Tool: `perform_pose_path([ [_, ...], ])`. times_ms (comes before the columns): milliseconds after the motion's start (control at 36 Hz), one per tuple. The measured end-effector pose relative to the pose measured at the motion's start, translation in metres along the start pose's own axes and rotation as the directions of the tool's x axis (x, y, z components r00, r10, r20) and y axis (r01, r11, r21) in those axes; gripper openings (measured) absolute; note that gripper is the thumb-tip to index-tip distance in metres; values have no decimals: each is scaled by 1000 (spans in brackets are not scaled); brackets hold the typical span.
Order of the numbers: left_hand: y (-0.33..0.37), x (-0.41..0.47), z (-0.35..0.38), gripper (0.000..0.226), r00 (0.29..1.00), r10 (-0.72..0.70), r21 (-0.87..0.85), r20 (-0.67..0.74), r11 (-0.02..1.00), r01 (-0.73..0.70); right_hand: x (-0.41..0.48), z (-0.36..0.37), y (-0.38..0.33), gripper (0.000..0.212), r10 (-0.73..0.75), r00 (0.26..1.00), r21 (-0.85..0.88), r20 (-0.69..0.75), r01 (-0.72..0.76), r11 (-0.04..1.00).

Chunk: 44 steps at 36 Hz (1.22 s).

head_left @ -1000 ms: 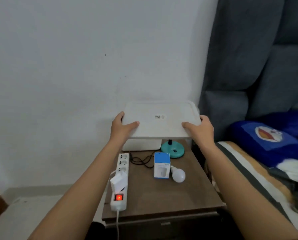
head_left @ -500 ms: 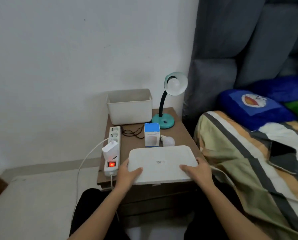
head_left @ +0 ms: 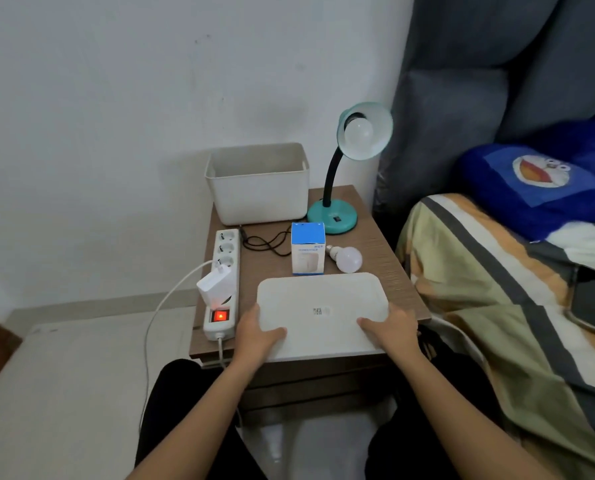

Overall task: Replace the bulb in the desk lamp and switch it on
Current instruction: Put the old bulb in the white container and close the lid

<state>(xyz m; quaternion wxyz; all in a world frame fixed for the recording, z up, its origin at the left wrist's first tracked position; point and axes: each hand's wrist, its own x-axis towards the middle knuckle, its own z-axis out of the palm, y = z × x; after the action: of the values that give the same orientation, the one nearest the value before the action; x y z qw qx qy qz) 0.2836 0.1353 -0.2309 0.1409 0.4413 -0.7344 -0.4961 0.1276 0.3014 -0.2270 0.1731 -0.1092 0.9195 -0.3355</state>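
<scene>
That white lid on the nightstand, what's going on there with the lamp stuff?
A person holds the white lid by its near corners, left hand and right hand, flat at the front of the nightstand. The open white bin stands at the back beside the teal desk lamp, which has a bulb in it, unlit. A loose bulb lies next to a blue and white box. The power strip switch glows red.
</scene>
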Motion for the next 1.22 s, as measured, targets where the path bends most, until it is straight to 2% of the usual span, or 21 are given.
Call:
perform_pose_path([
  [111, 5, 5, 4, 59, 999, 10, 81, -30, 997, -8, 8, 5, -3, 68, 35, 999, -4, -11, -35, 999],
  [250, 7, 16, 9, 48, 1000, 19, 225, -24, 974, -13, 11, 6, -6, 68, 20, 999, -77, -51, -24, 997],
  [417, 14, 26, 12, 70, 999, -34, 341, -10, 939, 35, 21, 5, -9, 63, 6, 1000, -166, -20, -9, 986],
  [528, 23, 39, 12, 71, 999, -52, 351, 8, 935, 46, 39, 0, -17, 57, -27, 1000, -83, 4, 27, 996],
  [611, 36, 57, 10, 64, 1000, -13, 305, -6, 952, 14, 56, -8, -32, 49, -114, 992, 3, -58, 114, 993],
  [722, 57, 92, 6, 43, 998, 60, 300, -1, 952, -57, 87, -15, -60, 46, -241, 961, 9, -136, 245, 970],
  [806, 70, 116, 2, 26, 995, 96, 316, 4, 944, -92, 107, -14, -78, 52, -295, 953, -86, -72, 289, 954],
  [889, 81, 131, -4, 11, 993, 98, 367, 65, 923, -115, 120, -8, -87, 54, -275, 960, -147, 52, 280, 949],
  [972, 86, 140, -10, 21, 992, 38, 450, 123, 889, -90, 125, -1, -89, 53, -233, 961, -132, 151, 253, 958],
  [1028, 87, 143, -15, 28, 989, -2, 492, 145, 868, -71, 127, -1, -90, 52, -220, 963, -116, 155, 239, 964],
  [1222, 106, 144, -30, 11, 983, -18, 555, 181, 827, -87, 120, -25, -104, 42, -290, 957, -83, -3, 289, 954],
])
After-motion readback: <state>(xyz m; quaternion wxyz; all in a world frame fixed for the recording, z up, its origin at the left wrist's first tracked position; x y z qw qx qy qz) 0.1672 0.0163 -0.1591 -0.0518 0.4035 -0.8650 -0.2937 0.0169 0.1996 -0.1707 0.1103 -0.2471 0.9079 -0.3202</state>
